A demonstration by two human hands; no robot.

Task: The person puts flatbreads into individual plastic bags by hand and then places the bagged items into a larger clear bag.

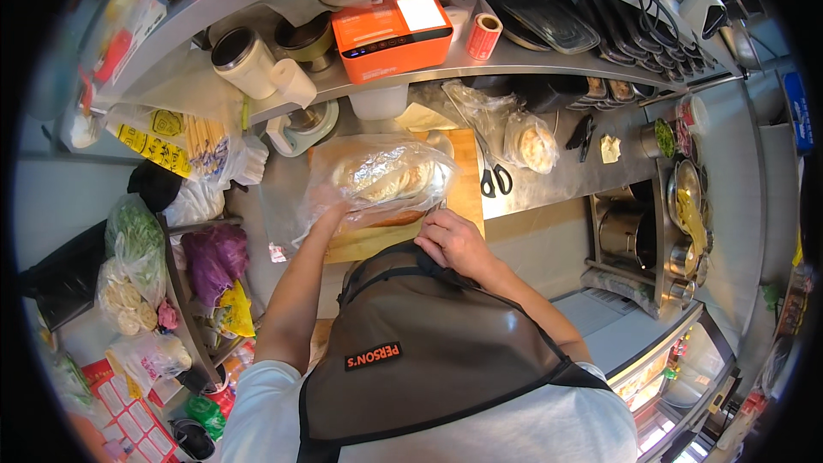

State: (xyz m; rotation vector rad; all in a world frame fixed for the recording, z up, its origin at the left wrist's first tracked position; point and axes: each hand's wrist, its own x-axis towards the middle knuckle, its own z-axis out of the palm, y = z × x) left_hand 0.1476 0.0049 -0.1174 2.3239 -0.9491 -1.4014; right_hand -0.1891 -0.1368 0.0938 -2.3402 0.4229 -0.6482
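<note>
On a wooden cutting board [468, 173] lies a clear plastic bag [386, 164] with round flatbreads [379, 180] in it. My left hand [329, 209] is at the bag's near left side. Its fingers are blurred behind the film, so their grip is hidden. My right hand [453, 243] is at the board's near edge, against my brown apron [437, 321]. Those fingers are curled, and what they hold, if anything, does not show. Beside the board to the right lie black-handled scissors [495, 181] and a smaller bag of flatbread [537, 148].
Above the counter runs a metal shelf [514, 67] carrying an orange label printer [392, 38], a canister [244, 58] and black trays [546, 13]. A kitchen scale [302, 128] stands behind the board. Metal food pans [685, 186] are at right, bagged vegetables [132, 238] at left.
</note>
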